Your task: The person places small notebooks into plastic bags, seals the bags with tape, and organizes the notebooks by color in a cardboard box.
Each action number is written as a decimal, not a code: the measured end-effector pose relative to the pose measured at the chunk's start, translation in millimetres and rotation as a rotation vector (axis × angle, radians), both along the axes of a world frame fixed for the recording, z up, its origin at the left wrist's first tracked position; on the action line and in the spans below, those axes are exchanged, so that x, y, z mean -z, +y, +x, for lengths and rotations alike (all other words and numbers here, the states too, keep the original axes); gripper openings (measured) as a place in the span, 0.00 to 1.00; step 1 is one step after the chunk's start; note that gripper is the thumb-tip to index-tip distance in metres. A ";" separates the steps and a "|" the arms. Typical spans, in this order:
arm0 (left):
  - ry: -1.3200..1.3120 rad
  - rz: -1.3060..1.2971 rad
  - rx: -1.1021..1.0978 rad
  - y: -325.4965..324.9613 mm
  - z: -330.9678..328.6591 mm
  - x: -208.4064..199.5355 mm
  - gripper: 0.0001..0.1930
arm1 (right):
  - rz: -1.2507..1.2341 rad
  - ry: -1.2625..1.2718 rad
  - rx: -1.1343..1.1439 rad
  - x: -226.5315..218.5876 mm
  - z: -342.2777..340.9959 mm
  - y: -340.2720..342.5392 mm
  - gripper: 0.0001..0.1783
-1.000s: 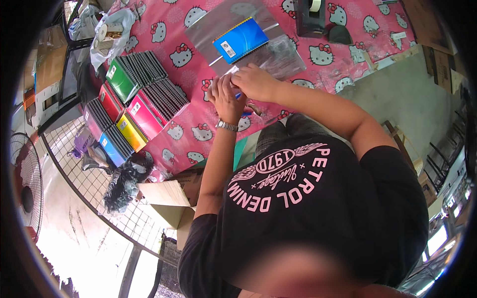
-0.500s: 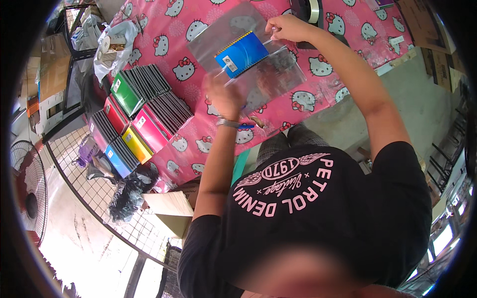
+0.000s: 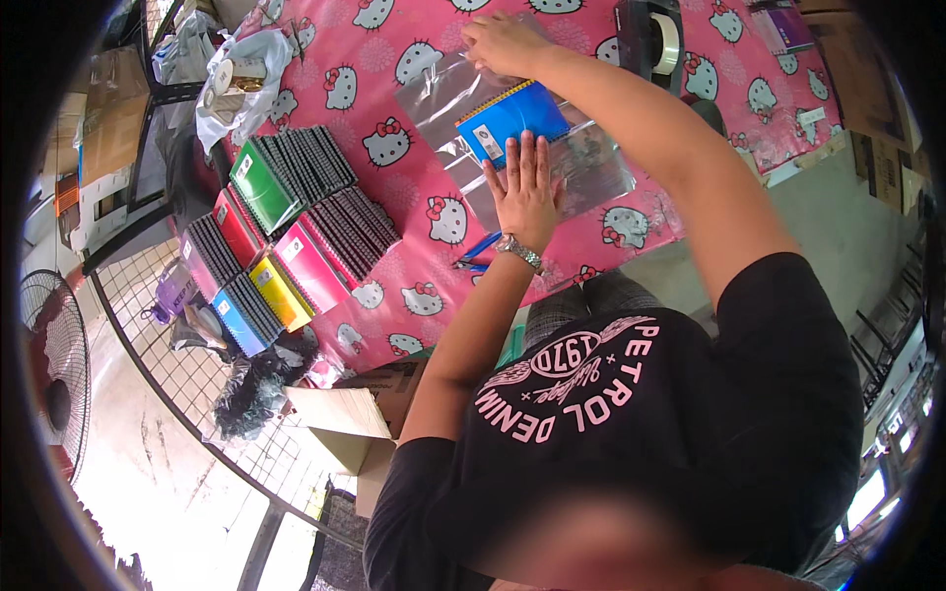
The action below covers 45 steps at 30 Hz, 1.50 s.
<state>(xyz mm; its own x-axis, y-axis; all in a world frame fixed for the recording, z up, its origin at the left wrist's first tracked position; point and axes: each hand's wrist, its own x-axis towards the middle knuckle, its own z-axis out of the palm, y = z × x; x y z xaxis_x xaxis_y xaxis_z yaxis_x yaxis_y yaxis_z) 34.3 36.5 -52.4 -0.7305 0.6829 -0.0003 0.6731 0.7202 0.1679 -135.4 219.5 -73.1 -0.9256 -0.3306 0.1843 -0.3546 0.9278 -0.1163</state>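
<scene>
A blue spiral notebook with a yellow-orange coil edge and a white label lies on clear plastic sheeting. My left hand is open, its fingers stretched flat over the notebook's near edge and the plastic; a metal-band watch is on that wrist. At the far edge of the plastic is my right hand, its fingers bent and closed on the sheet; part of the grip is hidden. Blue pens lie beside my left forearm.
Stacks of spiral notebooks in green, pink, yellow and other colours stand on the left of the pink patterned tablecloth. A tape dispenser is at the far right. A white plastic bag sits far left.
My left hand has come right and now lies flat on the notebook. My right hand has moved left and away from me, to the far edge of the plastic, which has been folded toward me.
</scene>
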 end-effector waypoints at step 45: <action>0.047 -0.236 0.220 21.1 -93.8 -50.2 0.07 | -0.236 -0.179 0.427 -54.3 174.9 -94.2 0.41</action>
